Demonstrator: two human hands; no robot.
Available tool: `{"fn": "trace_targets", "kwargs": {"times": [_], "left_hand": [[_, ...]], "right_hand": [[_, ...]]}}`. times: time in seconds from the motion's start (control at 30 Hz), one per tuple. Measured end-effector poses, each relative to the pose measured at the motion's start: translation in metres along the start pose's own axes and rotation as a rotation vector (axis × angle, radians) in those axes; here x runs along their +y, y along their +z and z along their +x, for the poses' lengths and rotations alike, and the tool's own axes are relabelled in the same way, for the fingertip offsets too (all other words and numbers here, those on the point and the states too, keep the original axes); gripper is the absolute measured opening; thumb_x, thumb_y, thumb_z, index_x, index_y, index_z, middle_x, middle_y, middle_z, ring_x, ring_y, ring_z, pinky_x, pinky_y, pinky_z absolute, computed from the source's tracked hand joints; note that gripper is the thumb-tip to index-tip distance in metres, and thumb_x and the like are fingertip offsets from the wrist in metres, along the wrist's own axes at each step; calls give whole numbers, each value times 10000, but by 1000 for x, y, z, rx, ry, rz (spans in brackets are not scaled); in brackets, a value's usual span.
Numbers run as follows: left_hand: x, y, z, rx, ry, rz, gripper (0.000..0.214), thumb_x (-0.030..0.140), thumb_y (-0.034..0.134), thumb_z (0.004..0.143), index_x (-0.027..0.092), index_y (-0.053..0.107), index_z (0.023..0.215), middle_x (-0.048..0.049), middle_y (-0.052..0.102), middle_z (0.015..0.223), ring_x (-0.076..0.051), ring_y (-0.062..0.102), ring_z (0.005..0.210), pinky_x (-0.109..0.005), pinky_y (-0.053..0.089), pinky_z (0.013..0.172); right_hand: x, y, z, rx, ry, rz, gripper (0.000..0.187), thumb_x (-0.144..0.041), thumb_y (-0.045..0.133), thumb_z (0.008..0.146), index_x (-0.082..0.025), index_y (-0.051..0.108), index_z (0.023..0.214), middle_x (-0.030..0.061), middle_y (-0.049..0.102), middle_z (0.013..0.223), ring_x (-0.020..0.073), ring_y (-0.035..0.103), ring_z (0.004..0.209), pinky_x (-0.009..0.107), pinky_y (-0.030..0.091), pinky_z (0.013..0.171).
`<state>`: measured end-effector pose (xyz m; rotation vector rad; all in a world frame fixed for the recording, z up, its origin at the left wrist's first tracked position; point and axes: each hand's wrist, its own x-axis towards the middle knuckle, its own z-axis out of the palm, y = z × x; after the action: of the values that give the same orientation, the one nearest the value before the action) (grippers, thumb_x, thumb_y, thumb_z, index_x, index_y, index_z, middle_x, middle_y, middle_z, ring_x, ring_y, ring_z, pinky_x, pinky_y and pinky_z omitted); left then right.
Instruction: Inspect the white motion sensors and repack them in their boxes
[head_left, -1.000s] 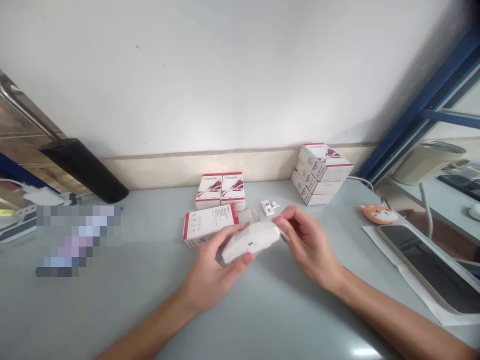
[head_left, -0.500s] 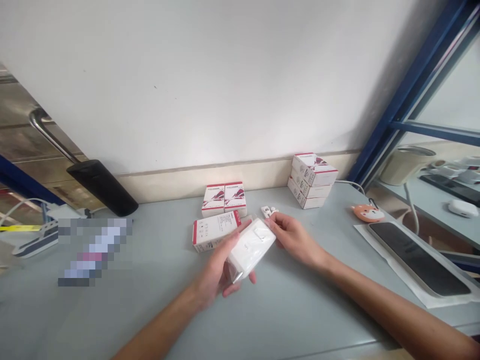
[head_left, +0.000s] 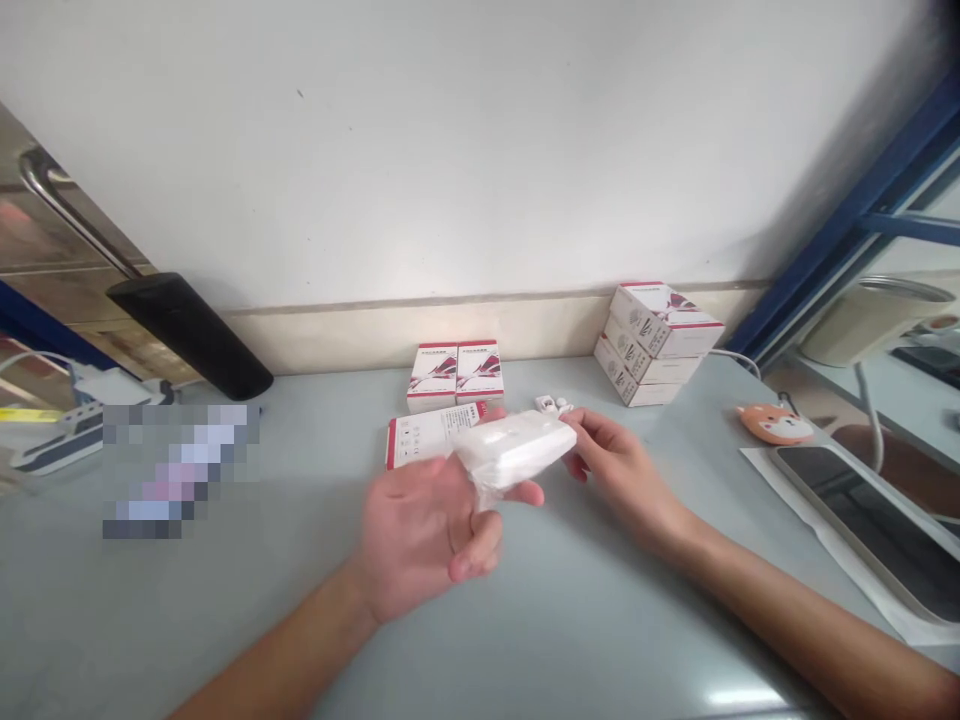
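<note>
Packet [head_left: 521,450] lifted, film [head_left: 486,488] on

Head: above the middle of the worktop [head_left: 570,620], the left hand's [head_left: 420,535] curled fingers hold its left end; the right hand's [head_left: 619,470] pinch its right. Lifting looks done; the film is not off. One box [head_left: 420,437] lies just beyond, a pair [head_left: 436,372] nearer the back edge.

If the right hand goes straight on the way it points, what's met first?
Most likely the right hand would meet the white wrapped item first; its end lies right ahead or already touches, as depth is unclear here.
</note>
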<state>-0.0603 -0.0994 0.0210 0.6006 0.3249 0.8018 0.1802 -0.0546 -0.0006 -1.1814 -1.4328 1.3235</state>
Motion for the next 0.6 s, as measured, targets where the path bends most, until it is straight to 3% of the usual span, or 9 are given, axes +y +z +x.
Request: {"fn": "trace_targets", "kwargs": {"times": [0.13,0.23,0.4,0.53,0.6], "left_hand": [[-1,-5,-2,70,50,233,418,356,616,1001,262,565,1405,-115,744,1182,-58,570,518,-232,421,592],[-5,-6,2,169,85,449,448,473,607,1018,241,562,1399,-60,738,987,-78,557,502,-249,429,586],[-8,-1,8,218,-62,476,673,715,282,1047,233,509,1457,-56,708,873,-130,604,503,-292,460,616],[-7,-1,6,199,-58,413,694,717,261,1047,206,564,1406,-65,715,856,-134,613,509,-282,455,604],[-6,-2,5,209,-32,392,703,719,273,1042,176,614,1330,-59,707,774,-136,596,496,-273,446,576]], "right_hand": [[-5,-1,-4,-45,85,44,451,-595,559,1022,-219,508,779,-37,451,668,130,364,662,274,285,610],[-5,0,-7,4,36,39,446,-617,553,1019,-229,505,803,-41,421,656,131,345,640,270,263,569],[-5,-1,-13,77,-224,-4,318,-520,549,1056,-241,542,905,-29,463,741,133,393,657,270,321,582],[-4,-4,-15,93,-533,-81,189,-358,611,1048,-236,606,904,12,470,925,150,467,819,276,413,697],[-3,-4,-16,-2,-536,24,113,-325,668,1017,-256,616,944,9,456,962,148,485,840,265,434,692]]}}
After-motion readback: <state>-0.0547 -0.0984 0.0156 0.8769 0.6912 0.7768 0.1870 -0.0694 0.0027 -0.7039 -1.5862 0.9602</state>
